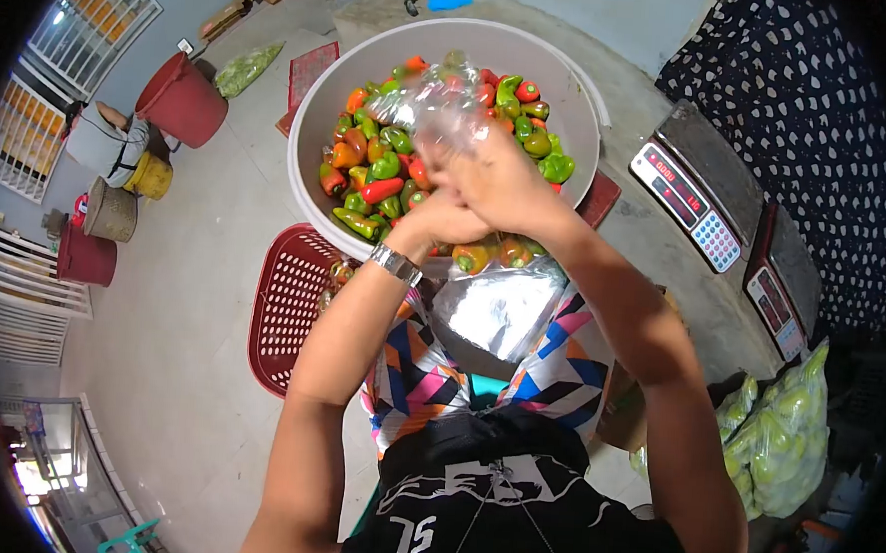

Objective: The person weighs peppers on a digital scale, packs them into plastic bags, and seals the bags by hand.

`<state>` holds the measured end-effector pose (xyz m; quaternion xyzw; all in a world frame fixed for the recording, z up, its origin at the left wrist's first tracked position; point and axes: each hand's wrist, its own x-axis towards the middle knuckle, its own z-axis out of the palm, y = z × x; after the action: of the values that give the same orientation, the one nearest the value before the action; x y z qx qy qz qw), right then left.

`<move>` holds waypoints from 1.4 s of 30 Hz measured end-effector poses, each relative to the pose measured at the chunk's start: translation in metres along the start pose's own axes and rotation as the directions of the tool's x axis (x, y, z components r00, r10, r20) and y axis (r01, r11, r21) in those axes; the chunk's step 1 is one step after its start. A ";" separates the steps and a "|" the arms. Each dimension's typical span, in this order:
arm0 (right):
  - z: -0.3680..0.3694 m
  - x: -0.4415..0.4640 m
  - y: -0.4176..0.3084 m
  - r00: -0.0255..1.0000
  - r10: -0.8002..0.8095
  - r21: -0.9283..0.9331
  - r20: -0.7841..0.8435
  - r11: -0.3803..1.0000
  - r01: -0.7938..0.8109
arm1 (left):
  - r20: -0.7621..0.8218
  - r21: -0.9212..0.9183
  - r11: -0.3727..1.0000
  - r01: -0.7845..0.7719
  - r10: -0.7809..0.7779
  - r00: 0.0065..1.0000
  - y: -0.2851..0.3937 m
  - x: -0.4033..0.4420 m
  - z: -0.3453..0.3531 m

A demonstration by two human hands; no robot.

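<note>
My left hand (446, 220), with a metal-band watch at its wrist, is closed beneath my right hand; its fingertips are partly hidden. My right hand (498, 179) crosses above it, its fingers closed and blurred on a clear plastic bag (438, 94). The crinkled plastic spreads over red, green and orange peppers (379, 168) in a large pale round tub (311, 149). Below my hands, a few peppers (476, 258) show through clear plastic by the tub's near rim. A stack of shiny clear plastic bags (501, 310) lies at my lap.
A red perforated basket (286, 308) holding bagged items stands left of the tub. On the right are a lit digital scale (687, 204), a second scale (777, 304) and bags of green produce (785, 445). Red bins (182, 100) and a person (109, 144) are at far left.
</note>
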<state>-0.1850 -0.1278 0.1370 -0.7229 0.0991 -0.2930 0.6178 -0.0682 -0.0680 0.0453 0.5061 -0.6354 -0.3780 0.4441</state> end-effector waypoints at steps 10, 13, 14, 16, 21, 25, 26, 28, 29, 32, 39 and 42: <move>-0.027 0.000 -0.049 0.988 0.152 0.506 0.016 0.851 -0.139 | 0.156 -0.561 0.825 0.062 0.032 0.987 0.042 -0.001 0.004; -0.056 -0.002 -0.068 0.993 0.060 0.516 -0.105 0.857 0.003 | 0.108 -0.675 0.737 -0.019 0.124 0.986 0.032 -0.007 0.005; -0.066 -0.002 -0.070 0.986 0.025 0.507 -0.162 0.860 0.061 | 0.057 -0.704 0.708 -0.059 0.138 0.989 0.029 -0.011 0.007; -0.093 -0.005 -0.057 0.974 0.073 0.564 -0.213 0.824 0.061 | -0.025 -0.704 0.703 -0.101 0.117 0.993 0.030 -0.020 0.007; -0.128 0.007 -0.021 0.660 -0.287 -0.211 -0.694 0.958 0.194 | -0.048 -0.712 0.702 -0.011 -0.033 0.998 0.041 -0.042 0.002; -0.064 -0.024 -0.032 0.774 -0.632 -0.764 0.039 0.481 0.430 | 0.050 -0.618 0.773 0.141 -0.140 0.989 0.053 -0.045 -0.011; -0.053 -0.033 -0.029 0.801 -0.571 -0.779 0.181 0.415 0.471 | 0.054 -0.562 0.814 0.148 -0.142 0.988 0.058 -0.041 -0.012; -0.038 -0.050 -0.013 0.863 -0.377 -0.778 0.337 0.405 0.481 | 0.132 -0.406 0.849 0.339 -0.313 0.941 0.062 -0.039 -0.023; -0.036 -0.054 -0.004 0.900 -0.252 -0.782 0.355 0.447 0.434 | 0.153 -0.339 0.853 0.398 -0.367 0.918 0.073 -0.038 -0.028; -0.054 -0.057 -0.012 0.884 -0.003 -0.795 0.467 0.436 0.422 | 0.204 -0.113 0.851 0.512 -0.485 0.850 0.075 -0.039 -0.037; -0.080 -0.043 -0.045 0.906 -0.046 -0.659 0.422 0.670 0.341 | 0.004 -0.654 0.684 0.323 -0.424 0.906 0.097 -0.064 -0.024; -0.084 -0.041 -0.052 0.940 0.055 -0.645 0.335 0.741 0.187 | -0.045 -0.708 0.634 0.309 -0.479 0.877 0.098 -0.076 -0.029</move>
<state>-0.2754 -0.1663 0.1795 -0.9377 0.0656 -0.1337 0.3140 -0.0636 0.0250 0.1324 0.4741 -0.2686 -0.6112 0.5740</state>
